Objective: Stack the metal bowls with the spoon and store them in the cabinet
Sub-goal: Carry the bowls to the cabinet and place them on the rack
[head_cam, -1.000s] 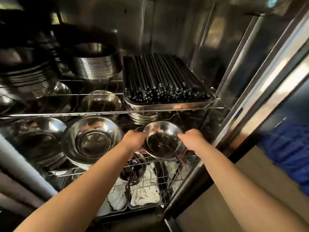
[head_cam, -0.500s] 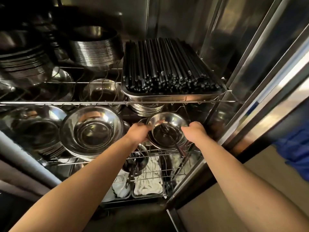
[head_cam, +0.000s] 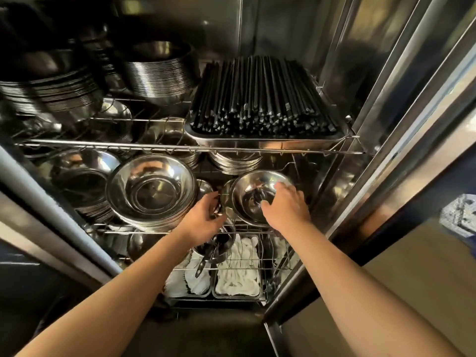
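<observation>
The stacked metal bowls [head_cam: 248, 188] sit on the right side of the cabinet's middle wire shelf [head_cam: 159, 231], with a dark spoon [head_cam: 257, 198] lying inside the top bowl. My right hand [head_cam: 286, 210] grips the near right rim, thumb inside the bowl and fingers over its edge. At the left side, my left hand [head_cam: 206, 219] has its fingers curled on the rim of the lower bowl, which sticks out a little. My hands hide the stack's near edge.
A stack of larger steel bowls [head_cam: 152, 191] stands just left of my hands. The upper shelf carries a tray of black chopsticks [head_cam: 262, 99] and stacks of metal plates [head_cam: 159, 70]. White cloths [head_cam: 237, 274] fill trays below. The steel door frame [head_cam: 386, 150] runs along the right.
Both hands have pushed the bowls and spoon deeper onto the middle shelf. My right hand has slid from the rim's side to over the bowl; my view has moved closer.
</observation>
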The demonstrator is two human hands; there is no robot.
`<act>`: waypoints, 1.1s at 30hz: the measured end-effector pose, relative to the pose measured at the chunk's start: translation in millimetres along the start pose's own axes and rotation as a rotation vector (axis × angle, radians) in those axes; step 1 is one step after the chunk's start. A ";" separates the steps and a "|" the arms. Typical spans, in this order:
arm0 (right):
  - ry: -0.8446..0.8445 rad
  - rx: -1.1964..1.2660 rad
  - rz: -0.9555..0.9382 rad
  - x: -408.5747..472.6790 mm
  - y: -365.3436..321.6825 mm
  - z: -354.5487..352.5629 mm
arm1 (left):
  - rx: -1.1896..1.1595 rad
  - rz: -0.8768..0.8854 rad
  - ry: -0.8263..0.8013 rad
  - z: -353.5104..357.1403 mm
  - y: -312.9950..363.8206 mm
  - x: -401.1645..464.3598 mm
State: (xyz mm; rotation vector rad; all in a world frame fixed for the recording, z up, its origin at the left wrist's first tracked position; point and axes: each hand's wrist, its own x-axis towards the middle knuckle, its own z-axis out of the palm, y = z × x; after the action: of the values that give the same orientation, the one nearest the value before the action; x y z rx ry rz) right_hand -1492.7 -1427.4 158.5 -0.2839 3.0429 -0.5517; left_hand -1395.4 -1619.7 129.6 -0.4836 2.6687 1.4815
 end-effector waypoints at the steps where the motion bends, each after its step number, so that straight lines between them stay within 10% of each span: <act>1: -0.032 -0.011 -0.010 -2.4 -1.4 2.6 | 0.077 0.016 0.008 1.5 -6.7 -6.3; 12: -0.054 -0.216 0.008 -2.9 3.7 27.9 | 1.005 -0.011 0.154 14.7 -57.3 -56.5; 33: -0.303 0.158 -0.204 -124.9 15.3 41.8 | 1.021 0.050 0.150 14.0 -72.3 -64.6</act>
State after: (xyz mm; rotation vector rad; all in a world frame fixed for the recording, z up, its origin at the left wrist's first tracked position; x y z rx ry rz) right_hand -1369.8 -1404.6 114.3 -0.6132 2.6779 -0.6858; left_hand -1314.2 -1627.7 75.4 -0.4240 3.0615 -0.0480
